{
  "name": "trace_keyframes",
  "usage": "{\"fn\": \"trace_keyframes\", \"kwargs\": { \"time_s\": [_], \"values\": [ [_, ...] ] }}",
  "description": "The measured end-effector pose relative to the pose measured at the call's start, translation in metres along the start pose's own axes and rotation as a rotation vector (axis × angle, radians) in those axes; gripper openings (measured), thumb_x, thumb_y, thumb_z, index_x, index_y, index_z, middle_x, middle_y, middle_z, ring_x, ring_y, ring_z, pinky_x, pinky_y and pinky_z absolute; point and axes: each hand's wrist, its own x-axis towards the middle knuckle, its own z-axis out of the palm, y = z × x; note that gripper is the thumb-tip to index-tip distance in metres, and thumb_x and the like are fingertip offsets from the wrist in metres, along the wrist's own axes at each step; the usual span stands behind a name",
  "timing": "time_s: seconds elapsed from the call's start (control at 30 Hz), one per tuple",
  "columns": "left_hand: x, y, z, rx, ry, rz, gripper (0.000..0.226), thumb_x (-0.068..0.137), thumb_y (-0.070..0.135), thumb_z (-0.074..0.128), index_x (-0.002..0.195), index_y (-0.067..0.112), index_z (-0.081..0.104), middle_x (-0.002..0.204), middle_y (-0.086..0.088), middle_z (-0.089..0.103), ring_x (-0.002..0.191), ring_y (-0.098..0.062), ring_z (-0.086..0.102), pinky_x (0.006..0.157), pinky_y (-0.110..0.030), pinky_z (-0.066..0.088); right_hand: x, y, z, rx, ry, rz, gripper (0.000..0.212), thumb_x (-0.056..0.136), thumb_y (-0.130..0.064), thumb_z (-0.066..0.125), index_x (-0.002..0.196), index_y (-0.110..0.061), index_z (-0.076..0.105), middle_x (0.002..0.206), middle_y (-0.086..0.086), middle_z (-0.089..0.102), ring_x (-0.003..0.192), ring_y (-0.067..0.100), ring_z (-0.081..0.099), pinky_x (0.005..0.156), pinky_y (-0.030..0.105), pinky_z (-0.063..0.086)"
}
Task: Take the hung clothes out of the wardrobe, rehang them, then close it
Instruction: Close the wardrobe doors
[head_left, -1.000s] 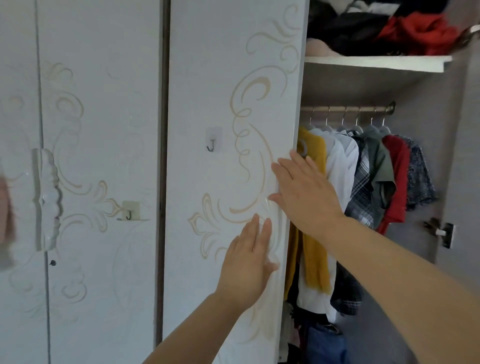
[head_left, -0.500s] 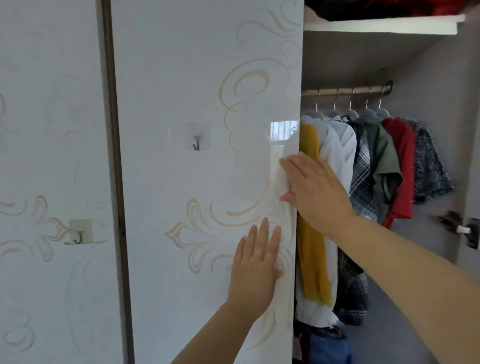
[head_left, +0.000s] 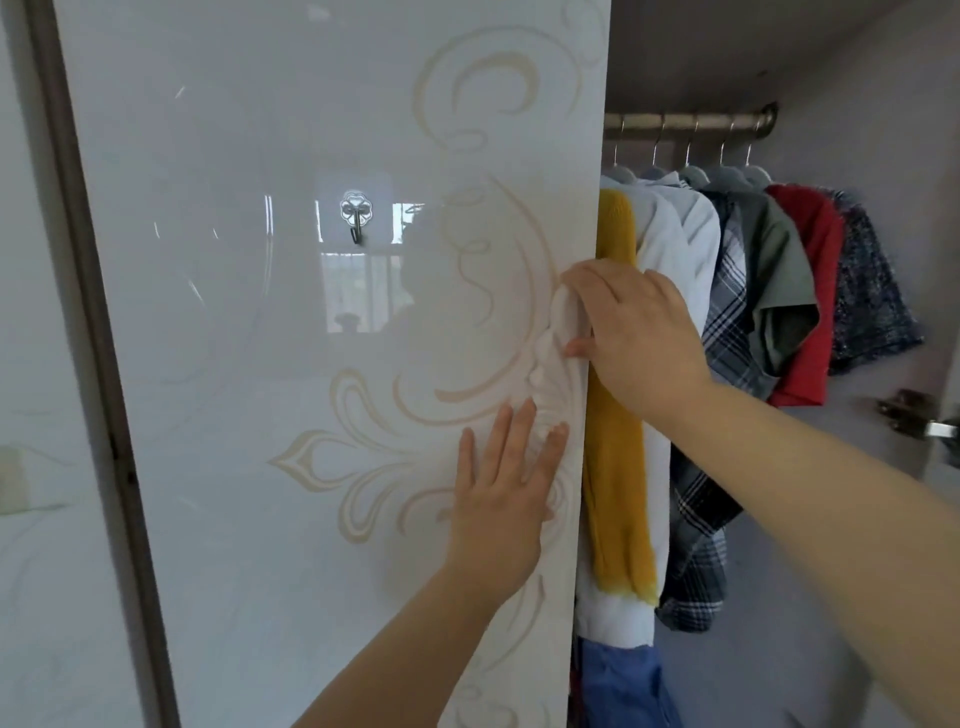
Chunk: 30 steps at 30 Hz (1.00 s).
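Observation:
The white wardrobe door (head_left: 311, 364) with gold swirls fills the left and middle of the view. My left hand (head_left: 504, 493) lies flat on it near its right edge, fingers straight. My right hand (head_left: 634, 332) curls fingers and thumb round the white carved door handle (head_left: 558, 338) on that edge. Behind the door, clothes hang from a metal rail (head_left: 691, 122): a yellow garment (head_left: 618, 467), a white shirt (head_left: 680, 234), a plaid shirt (head_left: 727, 312), a green shirt (head_left: 779, 291), a red top (head_left: 815, 291) and a dark speckled one (head_left: 867, 301).
A small metal hook (head_left: 356, 215) is stuck on the door face. A second door (head_left: 31, 415) stands to the left behind a dark gap. A metal hinge (head_left: 919, 415) sits on the right side wall. Blue fabric (head_left: 618, 680) lies low inside.
The view has closed in on the door. My right hand went from lying flat on the door edge to curling round the handle. My left hand stays flat on the door.

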Motion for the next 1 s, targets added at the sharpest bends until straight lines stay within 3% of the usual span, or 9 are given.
{"fn": "trace_keyframes", "kwargs": {
  "time_s": [0.23, 0.33, 0.6, 0.8, 1.0],
  "values": [
    [0.001, 0.001, -0.005, 0.003, 0.030, 0.015, 0.091, 0.055, 0.026, 0.085, 0.136, 0.016, 0.044, 0.142, -0.020, 0.039, 0.130, -0.039, 0.037, 0.097, -0.064, 0.031, -0.005, -0.010, -0.002, 0.026, -0.049, 0.073, 0.063, 0.089, -0.029, 0.057, 0.144, -0.018, 0.030, 0.150, -0.001, 0.029, 0.136, 0.017, 0.029, 0.109, 0.033, 0.017],
    [0.003, 0.004, -0.017, -0.010, 0.030, 0.001, 0.086, 0.052, 0.027, 0.087, 0.130, 0.016, 0.053, 0.137, -0.020, 0.045, 0.126, -0.039, 0.043, 0.095, -0.062, 0.037, -0.012, -0.004, -0.016, 0.030, -0.122, 0.090, 0.067, 0.089, -0.033, 0.058, 0.146, -0.023, 0.024, 0.151, -0.002, 0.027, 0.135, 0.019, 0.031, 0.108, 0.037, 0.022],
    [0.029, 0.072, -0.046, -0.267, 0.083, 0.099, 0.062, 0.061, 0.029, 0.080, 0.120, 0.017, 0.061, 0.132, -0.012, 0.052, 0.120, -0.031, 0.051, 0.098, -0.054, 0.037, -0.093, 0.037, -0.080, -0.095, -0.127, 0.245, 0.059, 0.082, -0.028, 0.067, 0.136, -0.016, 0.045, 0.137, 0.005, 0.047, 0.126, 0.027, 0.043, 0.104, 0.045, 0.035],
    [0.051, 0.165, -0.061, -0.526, 0.077, 0.239, 0.057, 0.072, 0.028, 0.074, 0.124, 0.014, 0.057, 0.132, -0.011, 0.053, 0.122, -0.029, 0.049, 0.103, -0.053, 0.034, -0.159, 0.070, -0.154, -0.259, -0.126, 0.423, 0.053, 0.084, -0.024, 0.063, 0.134, -0.018, 0.046, 0.135, 0.004, 0.047, 0.120, 0.028, 0.046, 0.098, 0.038, 0.035],
    [0.068, 0.249, -0.089, -0.689, 0.113, 0.315, 0.056, 0.072, 0.025, 0.075, 0.124, 0.013, 0.057, 0.128, -0.009, 0.055, 0.119, -0.028, 0.051, 0.105, -0.051, 0.031, -0.212, 0.093, -0.234, -0.438, -0.052, 0.484, 0.049, 0.084, -0.017, 0.066, 0.130, -0.011, 0.051, 0.128, 0.011, 0.054, 0.115, 0.032, 0.051, 0.095, 0.042, 0.040]
  ]
}}
